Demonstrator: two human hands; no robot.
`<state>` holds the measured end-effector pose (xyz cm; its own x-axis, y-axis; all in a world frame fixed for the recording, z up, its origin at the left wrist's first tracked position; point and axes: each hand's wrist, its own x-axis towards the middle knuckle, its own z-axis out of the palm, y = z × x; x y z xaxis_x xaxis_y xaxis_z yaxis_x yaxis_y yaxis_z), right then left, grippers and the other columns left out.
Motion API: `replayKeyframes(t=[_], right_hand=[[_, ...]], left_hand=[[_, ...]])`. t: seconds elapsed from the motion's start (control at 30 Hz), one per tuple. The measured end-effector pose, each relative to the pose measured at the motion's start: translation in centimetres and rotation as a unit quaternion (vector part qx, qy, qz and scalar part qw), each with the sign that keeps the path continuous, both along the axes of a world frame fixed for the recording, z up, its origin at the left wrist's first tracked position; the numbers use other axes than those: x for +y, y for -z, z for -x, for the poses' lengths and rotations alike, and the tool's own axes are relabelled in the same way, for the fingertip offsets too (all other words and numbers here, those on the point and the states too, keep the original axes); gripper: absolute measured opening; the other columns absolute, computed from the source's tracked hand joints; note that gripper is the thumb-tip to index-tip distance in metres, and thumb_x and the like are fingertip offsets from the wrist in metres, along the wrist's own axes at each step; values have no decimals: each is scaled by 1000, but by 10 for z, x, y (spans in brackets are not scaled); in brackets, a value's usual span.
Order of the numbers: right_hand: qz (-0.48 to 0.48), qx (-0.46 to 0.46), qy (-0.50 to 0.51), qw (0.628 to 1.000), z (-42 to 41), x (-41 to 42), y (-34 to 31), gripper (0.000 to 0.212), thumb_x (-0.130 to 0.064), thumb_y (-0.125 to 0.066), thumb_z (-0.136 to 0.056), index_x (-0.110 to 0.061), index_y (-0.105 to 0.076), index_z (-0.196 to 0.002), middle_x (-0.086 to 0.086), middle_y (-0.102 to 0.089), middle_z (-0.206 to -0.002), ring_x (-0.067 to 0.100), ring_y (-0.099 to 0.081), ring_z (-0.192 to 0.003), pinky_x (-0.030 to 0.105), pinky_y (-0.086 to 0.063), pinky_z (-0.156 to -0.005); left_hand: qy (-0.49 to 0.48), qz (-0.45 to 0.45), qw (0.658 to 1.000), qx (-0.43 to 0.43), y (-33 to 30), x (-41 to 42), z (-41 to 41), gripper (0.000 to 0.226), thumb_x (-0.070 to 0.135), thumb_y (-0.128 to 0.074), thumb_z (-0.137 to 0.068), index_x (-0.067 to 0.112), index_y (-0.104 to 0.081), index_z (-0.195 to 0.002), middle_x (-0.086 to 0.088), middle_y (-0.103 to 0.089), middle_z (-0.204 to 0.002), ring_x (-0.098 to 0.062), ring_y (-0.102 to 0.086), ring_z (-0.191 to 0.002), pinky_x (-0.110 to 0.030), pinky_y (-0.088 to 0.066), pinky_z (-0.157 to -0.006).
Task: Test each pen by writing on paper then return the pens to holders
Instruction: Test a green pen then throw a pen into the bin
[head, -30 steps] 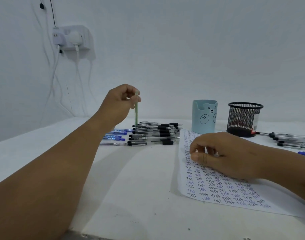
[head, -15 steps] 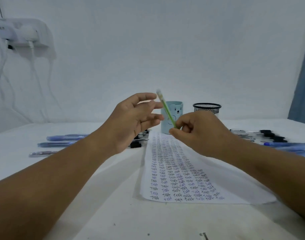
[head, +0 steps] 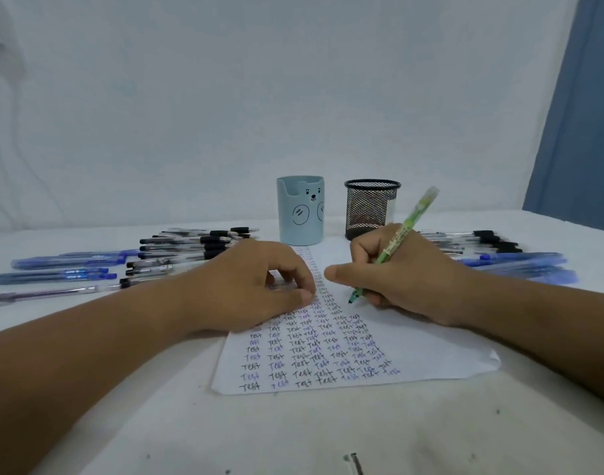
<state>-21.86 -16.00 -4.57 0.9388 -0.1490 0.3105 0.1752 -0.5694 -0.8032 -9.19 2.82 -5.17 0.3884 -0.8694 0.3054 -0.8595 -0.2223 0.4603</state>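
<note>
My right hand [head: 396, 279] grips a green pen [head: 401, 236] in a writing hold, its tip down on the white paper [head: 431, 358], which is filled with rows of the word "Test". My left hand [head: 256, 286] rests on the paper's left part, fingertips pressing it flat. Behind the paper stand two holders: a light blue bear cup [head: 300, 210] and a black mesh cup [head: 371, 209]. Several black and blue pens [head: 177, 250] lie in a pile at the left, and another pile of pens [head: 499, 255] lies at the right.
The white table [head: 293, 433] runs up to a pale wall. A blue curtain [head: 581, 114] hangs at the far right. A small dark screw [head: 355, 462] lies near the table's front edge.
The green pen passed from my left hand to my right hand, which brought it down to the paper. My left hand dropped onto the sheet. The view swung right.
</note>
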Motion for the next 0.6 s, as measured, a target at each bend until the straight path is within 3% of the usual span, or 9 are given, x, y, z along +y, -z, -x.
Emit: replayKeyframes(t=[0.13,0.27,0.4,0.6], right_hand=[[55,-7,12,998,0,-1,4,41,-27,-76,-86,-13,-53,-56,3,-59,-49,14,-51,-46,32,-49,-60],[103,-17,17,994,-2,-2,4,43,-23,-75,-86,-16,-52,-51,2,-61,-50,12,-56,-51,25,-50,-60],[96,-4,11,995,-1,-1,4,41,-30,-76,-86,-14,-55,-54,5,-64,-53,15,-55,-52,35,-52,-63],[124,-7,22,992,0,-2,3,39,-22,-74,-88,-12,-53,-56,6,-62,-54,9,-54,-51,25,-49,-59]], left_hand=[[13,0,1000,0,2,2,-2,6,38,-72,-90,37,-75,-95,18,-71,-101,-8,-66,-99,-38,-53,-91],[12,9,1000,6,3,1,-2,6,36,-73,-90,36,-75,-95,18,-71,-101,-9,-66,-99,-40,-53,-92],[10,5,1000,9,3,2,-1,5,35,-73,-90,35,-75,-94,16,-72,-100,-9,-66,-99,-39,-53,-92],[-5,-3,1000,6,1,3,1,6,34,-72,-91,36,-76,-96,16,-72,-103,-11,-67,-99,-38,-54,-93]])
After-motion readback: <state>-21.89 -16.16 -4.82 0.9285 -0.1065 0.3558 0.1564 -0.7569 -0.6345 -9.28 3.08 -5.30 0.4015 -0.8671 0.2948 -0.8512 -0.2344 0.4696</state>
